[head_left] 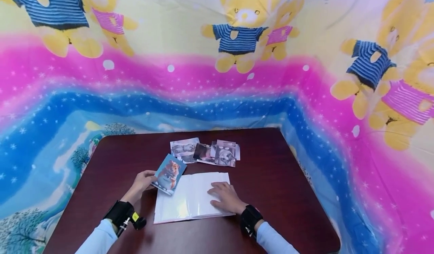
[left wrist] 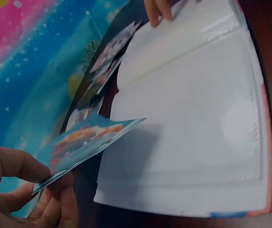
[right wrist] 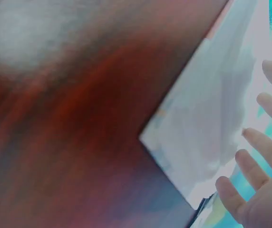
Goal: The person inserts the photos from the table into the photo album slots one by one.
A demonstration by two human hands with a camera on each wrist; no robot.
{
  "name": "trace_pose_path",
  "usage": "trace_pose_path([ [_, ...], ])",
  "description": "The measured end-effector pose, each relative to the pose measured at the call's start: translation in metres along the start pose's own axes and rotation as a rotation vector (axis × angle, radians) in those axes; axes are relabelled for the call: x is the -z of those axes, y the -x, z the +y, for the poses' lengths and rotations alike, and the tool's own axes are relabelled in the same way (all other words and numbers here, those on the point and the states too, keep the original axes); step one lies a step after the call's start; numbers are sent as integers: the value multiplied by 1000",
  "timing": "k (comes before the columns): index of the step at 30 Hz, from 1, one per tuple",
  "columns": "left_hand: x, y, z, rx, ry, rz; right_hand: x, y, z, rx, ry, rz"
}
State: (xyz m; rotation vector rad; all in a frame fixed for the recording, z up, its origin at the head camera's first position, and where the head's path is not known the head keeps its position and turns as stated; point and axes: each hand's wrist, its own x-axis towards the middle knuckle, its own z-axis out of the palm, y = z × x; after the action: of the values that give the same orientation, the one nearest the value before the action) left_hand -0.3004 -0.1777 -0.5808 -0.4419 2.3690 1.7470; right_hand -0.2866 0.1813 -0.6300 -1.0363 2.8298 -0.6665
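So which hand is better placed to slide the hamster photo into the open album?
The left hand, probably. It already pinches the hamster photo at its edge, over the left page of the album. The right hand lies flat on the right page, holding the album open, and carries nothing.

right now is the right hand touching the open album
Touching: the head view shows the right hand lying flat on the album page, fingers spread, no gap.
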Motion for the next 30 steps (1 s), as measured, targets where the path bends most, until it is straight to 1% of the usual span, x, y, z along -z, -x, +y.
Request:
trace_pose_path([
  [4,-8,11,0,-25,57,-10,4,-8,-4,8,-25,50],
  [6,-16,17,2,-45,80,-13,6,-15,-7,5,-79,68],
  [7,-20,19,4,-58,90,-19,7,-19,-8,3,-128,78],
  [9,-30,23,7,-77,114,-29,10,-28,-11,-27,-292,76],
  [11,-40,27,10,-103,138,-46,12,-38,-12,-83,-525,67],
  [13,-51,31,11,-119,164,-61,20,-45,-18,-151,-758,62],
  [14,-57,32,10,-124,181,-65,23,-48,-20,-190,-854,63],
  [16,-67,35,8,-136,209,-77,27,-52,-20,-235,-984,82],
  [17,-73,37,6,-135,229,-80,28,-54,-20,-249,-1023,91],
  [18,-77,38,4,-134,239,-82,29,-54,-20,-258,-1036,103],
  [22,-92,40,0,-120,249,-84,17,-58,-5,-276,-1044,150],
  [25,-98,40,-4,-118,238,-73,14,-59,0,-293,-1031,166],
  [30,-104,39,-8,-143,232,-49,11,-60,4,-331,-1028,173],
])
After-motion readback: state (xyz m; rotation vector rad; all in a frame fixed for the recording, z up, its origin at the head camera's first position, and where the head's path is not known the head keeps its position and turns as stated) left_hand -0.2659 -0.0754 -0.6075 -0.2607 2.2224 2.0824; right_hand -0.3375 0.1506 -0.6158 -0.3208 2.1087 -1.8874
